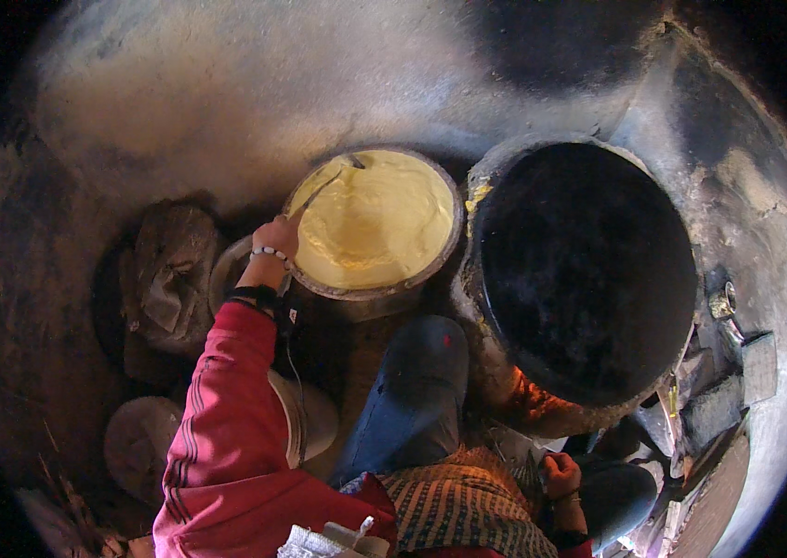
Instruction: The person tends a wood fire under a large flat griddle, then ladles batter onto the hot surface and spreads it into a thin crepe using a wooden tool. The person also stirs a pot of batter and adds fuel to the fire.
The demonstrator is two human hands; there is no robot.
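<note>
My left hand (pixel 276 237), with a beaded bracelet at the wrist, is closed around the handle of a long metal ladle or spoon (pixel 323 187). The utensil's dark tip rests at the far left part of some thick yellow batter (pixel 379 216). That batter fills a wide round basin (pixel 458 230) almost to its rim. Low on the right, my right hand (pixel 562 476) is curled into a loose fist near my knee, and nothing shows in it. A large black round griddle (pixel 588 272) lies to the right of the basin.
The griddle sits on a clay stove (pixel 473 293), where orange firelight (pixel 540 397) glows below its front edge. A lidded bucket (pixel 146 436) and a bulky sack-like bundle (pixel 173 279) stand at left. Bricks (pixel 714 411) and wood lie right. A soot-stained wall (pixel 261 84) rises behind.
</note>
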